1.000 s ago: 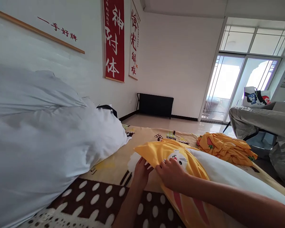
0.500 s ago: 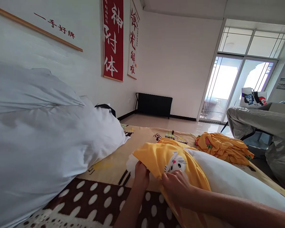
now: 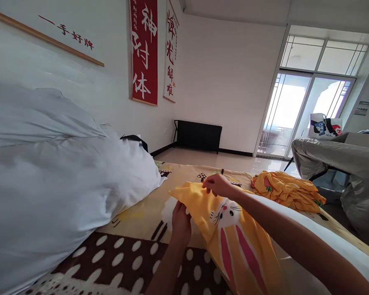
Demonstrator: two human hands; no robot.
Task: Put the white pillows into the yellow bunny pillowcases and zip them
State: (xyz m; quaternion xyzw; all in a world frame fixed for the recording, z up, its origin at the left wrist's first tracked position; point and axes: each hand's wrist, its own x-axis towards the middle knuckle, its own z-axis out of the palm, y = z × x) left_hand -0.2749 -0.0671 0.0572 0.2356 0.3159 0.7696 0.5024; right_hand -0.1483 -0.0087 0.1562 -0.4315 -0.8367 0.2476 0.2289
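Note:
A yellow pillowcase point(image 3: 203, 205) printed with a white, pink-eared rabbit lies partly over a white pillow point(image 3: 313, 229), which shows to the right of it and under my right forearm. My left hand point(image 3: 181, 223) grips the case from below, near its pointed left corner. At the far edge of the fabric, my right hand point(image 3: 219, 186) has its fingers bent in a pinch on the cloth. The rabbit's face and long ears show between and below the hands. Both rest over a patterned blanket point(image 3: 147, 209) in beige and brown.
A big white quilt point(image 3: 64, 180) is heaped on the left. Crumpled orange fabric with a carrot print point(image 3: 289, 190) lies at the back right. Beyond are a folded black table-like object point(image 3: 198, 136), a covered table point(image 3: 322, 151) and a glass door point(image 3: 295, 110).
My right hand has moved from the near side of the rabbit's face up to the pillowcase's far edge. More of the rabbit's ears now shows. My left hand stays near the corner.

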